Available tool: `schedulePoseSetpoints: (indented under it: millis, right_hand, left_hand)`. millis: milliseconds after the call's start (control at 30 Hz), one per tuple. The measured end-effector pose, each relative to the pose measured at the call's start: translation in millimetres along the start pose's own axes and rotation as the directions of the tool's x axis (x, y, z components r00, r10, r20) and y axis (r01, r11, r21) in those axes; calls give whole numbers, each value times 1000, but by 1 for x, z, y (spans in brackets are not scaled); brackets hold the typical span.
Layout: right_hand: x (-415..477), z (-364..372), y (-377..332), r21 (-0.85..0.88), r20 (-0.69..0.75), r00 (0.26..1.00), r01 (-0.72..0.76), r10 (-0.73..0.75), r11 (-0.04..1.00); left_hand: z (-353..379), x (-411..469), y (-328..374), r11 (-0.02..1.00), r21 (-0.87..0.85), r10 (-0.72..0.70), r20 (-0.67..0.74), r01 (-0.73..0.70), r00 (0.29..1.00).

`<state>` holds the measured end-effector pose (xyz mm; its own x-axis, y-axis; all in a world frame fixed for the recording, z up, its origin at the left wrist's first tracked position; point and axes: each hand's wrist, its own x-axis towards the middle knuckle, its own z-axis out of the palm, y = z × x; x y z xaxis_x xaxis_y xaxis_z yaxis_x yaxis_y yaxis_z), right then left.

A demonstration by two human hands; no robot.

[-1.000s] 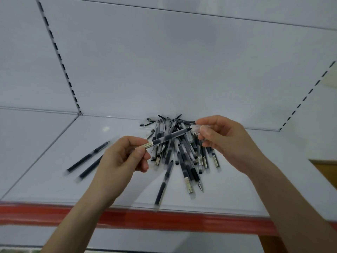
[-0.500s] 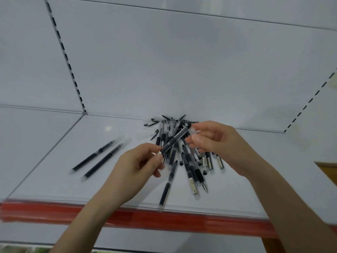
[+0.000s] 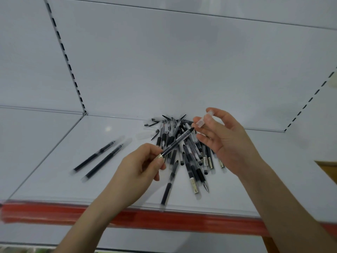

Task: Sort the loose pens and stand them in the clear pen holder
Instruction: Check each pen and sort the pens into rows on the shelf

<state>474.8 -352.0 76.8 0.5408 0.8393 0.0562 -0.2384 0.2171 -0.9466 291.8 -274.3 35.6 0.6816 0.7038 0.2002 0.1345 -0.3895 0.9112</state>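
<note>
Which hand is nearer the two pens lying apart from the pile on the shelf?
Left. The left hand, pinching an uncapped pen, is just right of the two separate pens; the right hand, holding the clear cap, is farther right, above the pile.

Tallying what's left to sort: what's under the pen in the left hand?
Below the pen in the left hand lies the pile of loose pens on the white shelf. Its lower layers and the part behind the right hand, holding a clear cap, are covered.

At nine o'clock, the two pens (image 3: 94,156) look smeared to me. My right hand (image 3: 231,143) hides part of the pen pile (image 3: 188,161). I can't read the labels (image 3: 194,185).
</note>
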Motion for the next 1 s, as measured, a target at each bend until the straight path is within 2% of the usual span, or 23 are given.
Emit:
schedulePoseSetpoints:
  millis: [267,467,633,800,900,1000]
  right_hand:
    - [-4,6,9,-63,31,1000,3,-1,998]
    - [-4,10,16,-223,-50,994,85,-99,971]
    - [-1,10,19,-294,-90,985,116,-148,949]
    - [3,14,25,-321,-107,976,147,-190,936]
    - [5,15,29,-345,-94,977,147,-189,927]
    - [11,12,33,-400,-36,993,89,-112,912]
  left_hand:
    - [0,1,-4,1000,21,-13,7,13,1000]
    - [2,4,-4,999,33,-14,-7,15,1000]
    - [5,9,0,983,168,81,-68,-68,994]
    - [6,11,0,973,208,127,-96,-105,987]
    - [6,12,-7,969,233,107,-101,-80,989]
    - [4,12,-16,966,257,34,-81,-12,996]
